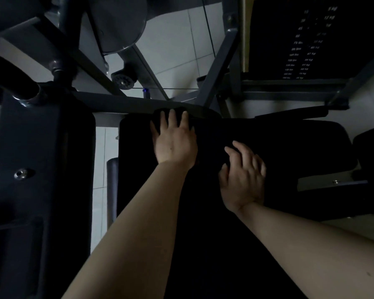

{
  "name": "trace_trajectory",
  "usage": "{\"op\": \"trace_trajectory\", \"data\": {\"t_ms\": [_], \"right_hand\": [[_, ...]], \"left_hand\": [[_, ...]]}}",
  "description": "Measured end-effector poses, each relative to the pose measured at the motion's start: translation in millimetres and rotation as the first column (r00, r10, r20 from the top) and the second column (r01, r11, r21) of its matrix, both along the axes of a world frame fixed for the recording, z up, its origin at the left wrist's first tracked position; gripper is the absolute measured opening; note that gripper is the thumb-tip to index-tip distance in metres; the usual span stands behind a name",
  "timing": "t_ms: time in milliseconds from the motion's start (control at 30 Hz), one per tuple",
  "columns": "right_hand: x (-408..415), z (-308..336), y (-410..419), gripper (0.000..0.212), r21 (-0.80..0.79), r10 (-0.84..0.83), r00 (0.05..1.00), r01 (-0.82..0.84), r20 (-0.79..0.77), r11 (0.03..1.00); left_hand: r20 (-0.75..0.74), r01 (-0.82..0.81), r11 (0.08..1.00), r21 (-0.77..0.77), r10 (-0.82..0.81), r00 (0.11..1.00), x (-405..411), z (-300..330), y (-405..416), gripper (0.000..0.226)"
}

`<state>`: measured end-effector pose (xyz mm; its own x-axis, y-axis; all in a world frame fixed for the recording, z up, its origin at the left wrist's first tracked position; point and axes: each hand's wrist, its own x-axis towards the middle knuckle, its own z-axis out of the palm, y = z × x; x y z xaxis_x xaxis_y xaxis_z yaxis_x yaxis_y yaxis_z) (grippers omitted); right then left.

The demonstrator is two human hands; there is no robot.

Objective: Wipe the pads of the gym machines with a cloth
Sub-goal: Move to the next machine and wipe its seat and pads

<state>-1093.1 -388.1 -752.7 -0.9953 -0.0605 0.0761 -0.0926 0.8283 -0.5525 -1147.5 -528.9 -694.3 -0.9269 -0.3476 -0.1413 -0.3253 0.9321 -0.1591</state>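
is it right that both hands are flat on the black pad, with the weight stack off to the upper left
Not quite. The head view shows the weight stack at the upper right, not the upper left. The rest holds: the left hand and the right hand both lie on the black pad, the left near its far edge.

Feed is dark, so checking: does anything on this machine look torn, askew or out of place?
Nothing stands out. Both hands, left hand and right hand, lie flat on the black pad, which looks intact. It is too dark to make out the cloth.
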Motion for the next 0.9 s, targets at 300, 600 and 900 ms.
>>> {"op": "trace_trajectory", "data": {"t_ms": [300, 600, 900], "right_hand": [[0, 0, 2, 0.048, -0.015, 0.028, 0.999, -0.027, 0.046, 1.0], [0, 5, 5, 0.041, -0.032, 0.058, 0.994, -0.055, 0.092, 0.998], [6, 10, 6, 0.044, -0.065, 0.15, 0.987, -0.147, 0.053, 0.987]], "left_hand": [[-0.097, -0.304, 0.951, -0.054, 0.298, 0.95, 38, 13, -41, 0.056], [-0.064, -0.52, 0.853, -0.038, 0.518, 0.853, 134, 10, 10, 0.061], [-0.011, -0.631, 0.772, -0.075, 0.633, 0.774, 159, 17, 22, 0.062]]}}
